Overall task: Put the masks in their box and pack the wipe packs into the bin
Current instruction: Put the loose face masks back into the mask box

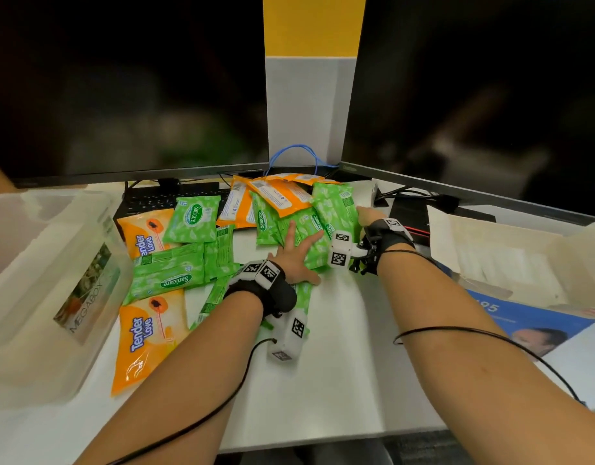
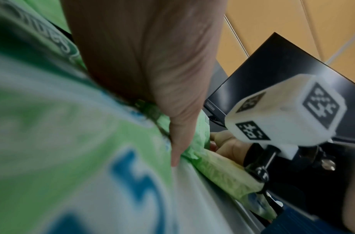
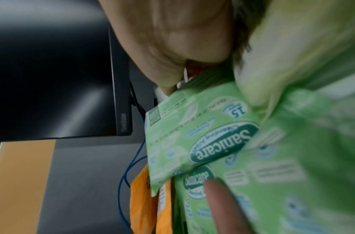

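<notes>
Left hand (image 1: pixel 294 260) flat on glossy green wipe packs (image 1: pixel 307 226), crinkled film

My left hand (image 2: pixel 152 66) lies flat on a green wipe pack (image 2: pixel 58 126), thumb pressed along its edge. Just right of that pack sits my right hand (image 2: pixel 228 145), at the pack's far edge, with its white marker cube (image 2: pixel 282 109) above it. Beyond the cube stands a black monitor (image 2: pixel 272 66).

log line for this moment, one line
stage: gathering wipe packs | left hand: flat on green packs | right hand: at pile's far side | bin: no packs visible
</notes>
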`<state>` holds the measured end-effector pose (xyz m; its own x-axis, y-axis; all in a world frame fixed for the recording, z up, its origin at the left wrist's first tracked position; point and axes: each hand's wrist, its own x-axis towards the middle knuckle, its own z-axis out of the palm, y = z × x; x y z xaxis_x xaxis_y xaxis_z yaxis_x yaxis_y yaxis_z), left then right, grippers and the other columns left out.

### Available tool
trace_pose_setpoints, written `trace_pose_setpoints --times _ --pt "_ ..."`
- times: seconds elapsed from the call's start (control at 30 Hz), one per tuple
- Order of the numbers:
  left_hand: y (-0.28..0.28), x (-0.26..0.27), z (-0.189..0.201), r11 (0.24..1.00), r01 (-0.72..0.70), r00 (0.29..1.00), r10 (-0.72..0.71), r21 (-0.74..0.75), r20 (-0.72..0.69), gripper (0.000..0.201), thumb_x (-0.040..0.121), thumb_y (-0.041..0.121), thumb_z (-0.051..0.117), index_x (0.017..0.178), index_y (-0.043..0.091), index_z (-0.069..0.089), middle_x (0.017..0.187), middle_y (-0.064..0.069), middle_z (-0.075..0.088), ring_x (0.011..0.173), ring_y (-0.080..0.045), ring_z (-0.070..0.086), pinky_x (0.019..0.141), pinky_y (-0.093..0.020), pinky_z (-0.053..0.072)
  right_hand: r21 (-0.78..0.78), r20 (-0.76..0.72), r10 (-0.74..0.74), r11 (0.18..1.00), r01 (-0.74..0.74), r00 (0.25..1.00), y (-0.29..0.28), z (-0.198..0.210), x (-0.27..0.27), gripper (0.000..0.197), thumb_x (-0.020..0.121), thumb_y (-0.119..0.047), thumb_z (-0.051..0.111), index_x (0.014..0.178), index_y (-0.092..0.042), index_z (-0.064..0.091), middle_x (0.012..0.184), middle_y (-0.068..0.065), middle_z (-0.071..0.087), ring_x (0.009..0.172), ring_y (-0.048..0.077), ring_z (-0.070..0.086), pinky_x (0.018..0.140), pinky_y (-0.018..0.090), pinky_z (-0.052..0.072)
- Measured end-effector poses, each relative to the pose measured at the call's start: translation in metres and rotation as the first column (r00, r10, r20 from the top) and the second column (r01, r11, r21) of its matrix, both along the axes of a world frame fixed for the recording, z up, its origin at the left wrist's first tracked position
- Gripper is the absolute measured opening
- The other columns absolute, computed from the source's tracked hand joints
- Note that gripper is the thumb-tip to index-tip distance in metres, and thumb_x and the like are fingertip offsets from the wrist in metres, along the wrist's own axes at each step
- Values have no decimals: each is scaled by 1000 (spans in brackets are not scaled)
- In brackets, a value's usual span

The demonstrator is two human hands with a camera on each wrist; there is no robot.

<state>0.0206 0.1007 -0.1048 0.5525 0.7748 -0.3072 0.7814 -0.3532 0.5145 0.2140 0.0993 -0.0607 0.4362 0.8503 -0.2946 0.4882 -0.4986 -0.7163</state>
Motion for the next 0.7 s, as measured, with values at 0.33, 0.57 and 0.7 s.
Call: trace_pose_setpoints --times 0.33,0.57,0.7 --pt "1 -2 -5 1000 -14 999 12 28 51 98 77 31 77 144 56 9 151 6 -39 146 -36 10 114 -60 16 630 -115 -254 729 268 960 -26 -10 -22 24 94 -14 50 89 3 66 82 18 62 78 31 56 64 30 31" --pt "-14 2 34 977 -195 977 201 84 -67 72 88 58 50 149 28 25 161 -9 0 144 -40 15 117 -52 18 829 -157 -205 504 242 966 -59 49 -28 21 96 -20 49 82 -6 54 69 -3 48 67 14 44 62 28 35" --pt "-18 6 76 947 -269 944 224 173 242 107 58 70 65 145 17 31 152 -8 33 140 -30 29 116 -47 24 846 -159 -67 505 170 985 -80 74 -41 17 96 -24 49 82 -14 52 70 -10 49 65 5 44 61 18 37"
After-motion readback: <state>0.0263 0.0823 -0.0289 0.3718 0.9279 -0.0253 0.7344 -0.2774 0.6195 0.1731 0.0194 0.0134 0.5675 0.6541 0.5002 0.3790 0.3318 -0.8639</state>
